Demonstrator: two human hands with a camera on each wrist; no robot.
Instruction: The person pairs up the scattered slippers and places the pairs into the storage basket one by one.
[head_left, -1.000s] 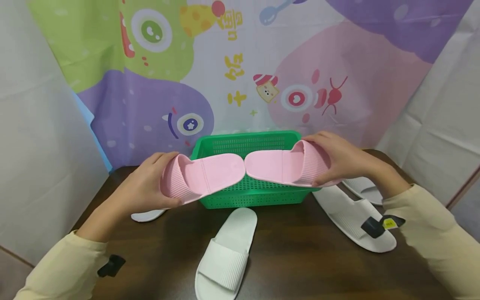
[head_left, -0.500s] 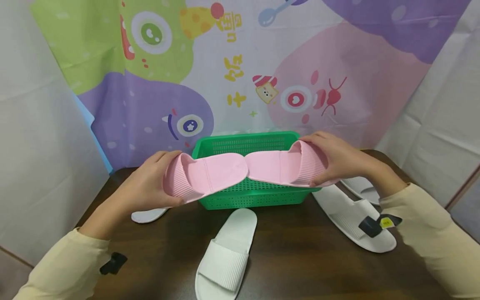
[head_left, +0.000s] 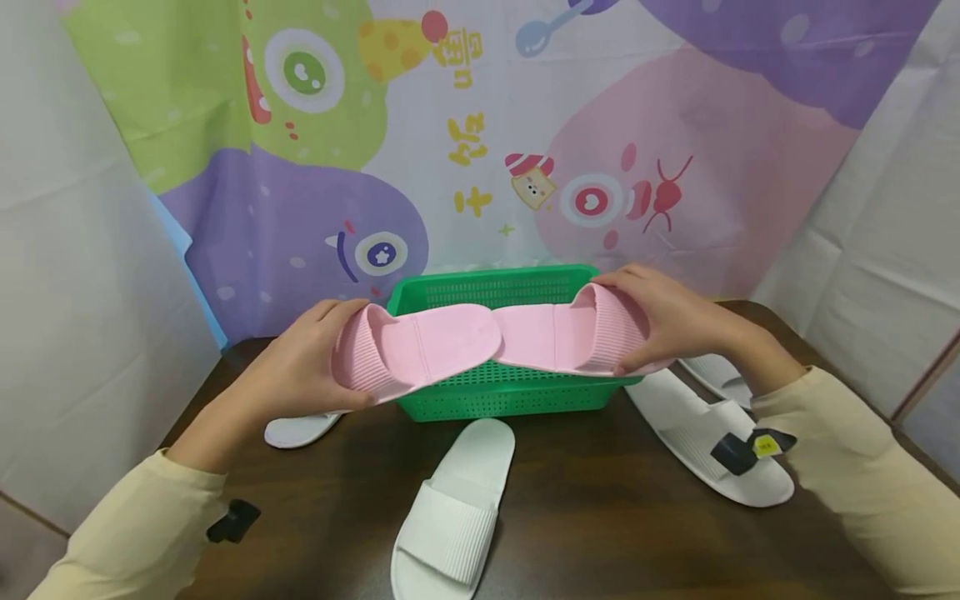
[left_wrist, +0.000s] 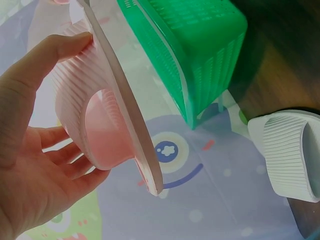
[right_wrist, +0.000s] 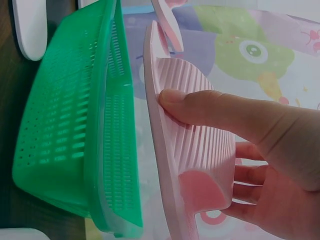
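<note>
Two pink slippers (head_left: 453,337) held above green basket (head_left: 510,402), ends overlapping in head view; one pinched at strap in left grip (head_left: 303,358), other likewise in right grip (head_left: 671,317). White slippers (head_left: 450,517) on worktop (head_left: 592,517) near basket.

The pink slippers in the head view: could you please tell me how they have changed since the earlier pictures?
The left hand has carried its pink slipper slightly rightward, and the right hand has eased the other pink slipper slightly leftward, so their heels, which just met, now overlap in view. Both hands kept their grip. The green basket and white slippers stayed put.
</note>
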